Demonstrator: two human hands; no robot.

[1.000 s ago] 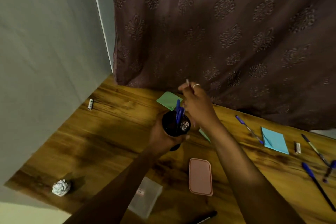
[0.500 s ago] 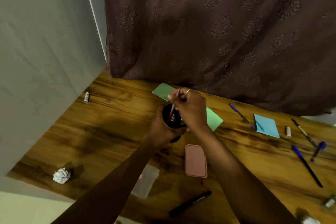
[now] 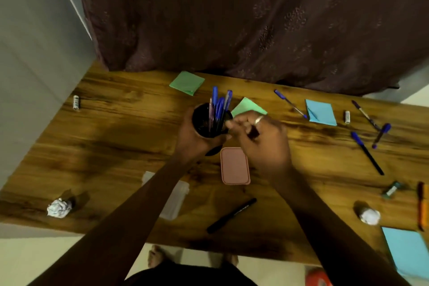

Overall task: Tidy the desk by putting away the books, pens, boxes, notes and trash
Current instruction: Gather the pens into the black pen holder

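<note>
Wooden desk (image 3: 116, 146) below a dark curtain (image 3: 232, 18): near its middle the pen cup (image 3: 204, 123), blue pens (image 3: 219, 107) standing inside, is gripped by the left hand (image 3: 192, 139). The right hand (image 3: 262, 144) curls just beside the rim; whether it pinches anything cannot be told. Holding the cup upright and steady should let the black marker (image 3: 232, 215) drop in cleanly.

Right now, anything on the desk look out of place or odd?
Nothing spilled or damaged. Loose pens scattered at right, black marker near the front edge, crumpled paper balls front left and front right. Left hand holds the pen cup.
</note>
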